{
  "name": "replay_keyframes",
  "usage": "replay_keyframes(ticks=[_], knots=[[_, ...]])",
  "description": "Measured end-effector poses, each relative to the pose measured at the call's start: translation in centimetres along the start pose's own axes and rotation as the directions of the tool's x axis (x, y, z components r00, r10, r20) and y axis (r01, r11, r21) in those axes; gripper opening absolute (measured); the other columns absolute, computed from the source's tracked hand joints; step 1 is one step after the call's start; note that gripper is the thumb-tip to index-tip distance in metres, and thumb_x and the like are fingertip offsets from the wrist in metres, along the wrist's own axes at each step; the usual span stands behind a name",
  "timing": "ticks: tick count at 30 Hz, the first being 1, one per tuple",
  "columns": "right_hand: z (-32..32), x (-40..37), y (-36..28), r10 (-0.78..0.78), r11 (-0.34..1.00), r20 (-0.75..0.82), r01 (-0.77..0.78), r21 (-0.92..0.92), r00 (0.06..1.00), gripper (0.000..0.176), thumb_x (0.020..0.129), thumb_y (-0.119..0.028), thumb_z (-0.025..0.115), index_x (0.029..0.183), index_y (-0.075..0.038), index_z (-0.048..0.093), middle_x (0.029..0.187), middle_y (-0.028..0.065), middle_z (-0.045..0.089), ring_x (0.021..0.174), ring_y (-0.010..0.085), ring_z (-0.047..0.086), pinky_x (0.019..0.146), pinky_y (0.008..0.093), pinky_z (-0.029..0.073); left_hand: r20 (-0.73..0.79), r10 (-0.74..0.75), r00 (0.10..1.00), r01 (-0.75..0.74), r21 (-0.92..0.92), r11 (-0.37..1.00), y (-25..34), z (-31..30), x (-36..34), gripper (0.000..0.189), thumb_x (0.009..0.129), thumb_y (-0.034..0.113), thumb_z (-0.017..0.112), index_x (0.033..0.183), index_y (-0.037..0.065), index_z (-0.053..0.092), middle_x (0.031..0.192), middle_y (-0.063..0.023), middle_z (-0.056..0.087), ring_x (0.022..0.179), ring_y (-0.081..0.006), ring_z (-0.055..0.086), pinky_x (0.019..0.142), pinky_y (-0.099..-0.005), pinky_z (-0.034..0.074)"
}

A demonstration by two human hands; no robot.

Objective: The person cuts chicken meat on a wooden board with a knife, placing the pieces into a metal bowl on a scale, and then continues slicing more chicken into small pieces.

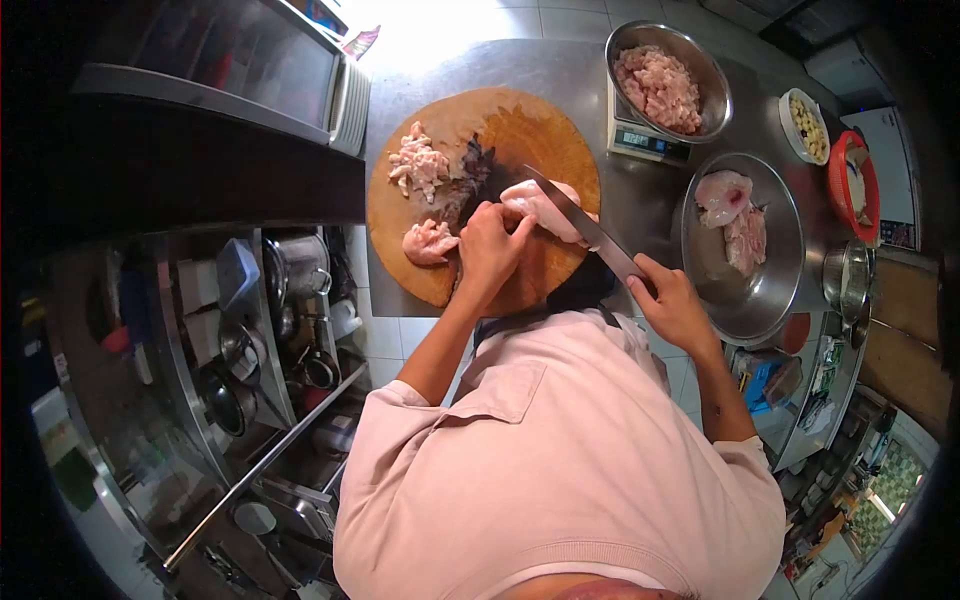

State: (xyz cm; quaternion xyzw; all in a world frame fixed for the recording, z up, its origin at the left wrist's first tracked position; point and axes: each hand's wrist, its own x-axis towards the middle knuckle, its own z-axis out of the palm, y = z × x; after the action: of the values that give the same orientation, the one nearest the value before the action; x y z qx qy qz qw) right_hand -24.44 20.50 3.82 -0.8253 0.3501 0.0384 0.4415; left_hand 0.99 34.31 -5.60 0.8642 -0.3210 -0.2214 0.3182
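Observation:
A large piece of raw chicken lies on the right part of the round wooden chopping board. My right hand is closed around the handle of a knife, whose long blade crosses over the chicken. With bent fingers, my left hand rests at the chicken's left end; its fingertips are partly hidden, but they seem to press on the meat. Left of that hand sits a smaller chicken piece. Farther up the board is a pile of cut chicken pieces, beside a dark patch on the wood.
A steel bowl of minced meat sits on a digital scale at the back right. The wide steel basin holds two pieces of raw meat. Beyond stand a white dish and a red basket. Shelves with pots are at left.

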Motion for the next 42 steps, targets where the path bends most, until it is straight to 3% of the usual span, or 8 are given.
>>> replay_keyframes(ticks=[2, 4, 10, 17, 19, 25, 31, 42], knots=[[0.2, -0.2, -0.2, 0.031, 1.000, 0.016, -0.031, -0.005, 0.999, 0.019, 0.103, -0.017, 0.063, 0.103, 0.001, 0.058, 0.088, 0.0273, 0.071, 0.082, 0.0516, 0.068, 0.070, 0.0523, 0.050, -0.038, -0.022, 0.999, 0.021, -0.036, 0.999, -0.1, 1.1, -0.1, 0.035, 0.090, 0.035, 0.087, 0.100, 0.001, 0.085, 0.095, -0.0162, 0.080, 0.090, -0.0315, 0.079, 0.085, -0.0427, 0.060], [0.4, -0.1, 0.0, -0.010, 1.000, -0.008, 0.010, 0.027, 1.000, 0.019, 0.103, -0.017, 0.063, 0.103, 0.000, 0.058, 0.087, 0.0268, 0.071, 0.082, 0.0515, 0.067, 0.069, 0.0518, 0.050, -0.151, -0.078, 0.985, 0.040, -0.239, 0.970, -0.2, 2.0, 0.3, 0.033, 0.091, 0.029, 0.087, 0.102, -0.002, 0.084, 0.094, -0.0158, 0.083, 0.083, -0.0251, 0.081, 0.080, -0.0368, 0.063], [0.6, 0.2, 0.4, -0.023, 1.000, -0.015, 0.023, 0.020, 1.000, 0.020, 0.103, -0.018, 0.063, 0.102, 0.001, 0.057, 0.083, 0.0277, 0.067, 0.079, 0.0525, 0.065, 0.067, 0.0515, 0.048, -0.110, -0.125, 0.986, 0.063, -0.450, 0.891, -0.7, 3.4, 1.1, 0.025, 0.095, 0.018, 0.083, 0.103, -0.005, 0.083, 0.088, -0.0115, 0.083, 0.068, -0.0142, 0.077, 0.064, -0.0288, 0.063], [0.4, 0.4, -0.2, -0.010, 0.999, -0.013, 0.010, 0.040, 1.000, 0.021, 0.103, -0.018, 0.063, 0.102, 0.001, 0.056, 0.082, 0.0276, 0.065, 0.076, 0.0520, 0.063, 0.066, 0.0503, 0.048, -0.090, -0.167, 0.982, 0.093, -0.537, 0.838, -1.5, 5.0, 1.6, 0.019, 0.101, 0.012, 0.074, 0.106, -0.006, 0.077, 0.094, -0.0114, 0.080, 0.078, -0.0157, 0.077, 0.067, -0.0311, 0.068], [0.6, 0.4, 0.0, -0.042, 0.996, -0.041, 0.045, 0.074, 0.998, 0.021, 0.103, -0.018, 0.063, 0.103, 0.001, 0.057, 0.082, 0.0276, 0.066, 0.077, 0.0519, 0.064, 0.067, 0.0498, 0.048, 0.044, -0.274, 0.961, 0.215, -0.743, 0.634, 0.2, 3.7, 1.1, 0.015, 0.103, 0.008, 0.069, 0.108, -0.006, 0.070, 0.101, -0.0124, 0.076, 0.088, -0.0184, 0.078, 0.071, -0.0326, 0.070], [0.8, 0.3, 0.2, -0.011, 0.997, -0.047, 0.015, 0.071, 0.999, 0.021, 0.103, -0.019, 0.063, 0.104, 0.001, 0.058, 0.084, 0.0275, 0.067, 0.079, 0.0520, 0.065, 0.068, 0.0499, 0.049, 0.045, -0.262, 0.964, 0.161, -0.884, 0.439, -0.7, 4.4, 1.3, 0.022, 0.102, 0.003, 0.069, 0.120, -0.005, 0.060, 0.106, -0.0134, 0.072, 0.092, -0.0211, 0.077, 0.081, -0.0343, 0.070], [0.8, 0.4, 0.4, 0.006, 0.998, -0.011, -0.005, 0.059, 1.000, 0.019, 0.103, -0.019, 0.062, 0.104, 0.001, 0.059, 0.084, 0.0279, 0.068, 0.081, 0.0524, 0.066, 0.069, 0.0512, 0.050, 0.171, -0.339, 0.925, 0.298, -0.879, 0.372, -0.2, 3.4, 1.3, 0.030, 0.100, 0.004, 0.075, 0.123, -0.007, 0.059, 0.107, -0.0160, 0.073, 0.093, -0.0211, 0.077, 0.083, -0.0342, 0.071], [2.6, 0.9, 1.7, 0.000, 0.999, 0.010, -0.001, 0.047, 1.000, 0.019, 0.103, -0.018, 0.062, 0.103, 0.001, 0.061, 0.084, 0.0277, 0.069, 0.083, 0.0520, 0.067, 0.072, 0.0535, 0.050, 0.196, -0.248, 0.949, 0.294, -0.834, 0.467, -1.7, 2.9, 1.5, 0.019, 0.100, 0.007, 0.078, 0.107, -0.011, 0.075, 0.098, -0.0118, 0.078, 0.084, -0.0166, 0.077, 0.078, -0.0305, 0.069]])
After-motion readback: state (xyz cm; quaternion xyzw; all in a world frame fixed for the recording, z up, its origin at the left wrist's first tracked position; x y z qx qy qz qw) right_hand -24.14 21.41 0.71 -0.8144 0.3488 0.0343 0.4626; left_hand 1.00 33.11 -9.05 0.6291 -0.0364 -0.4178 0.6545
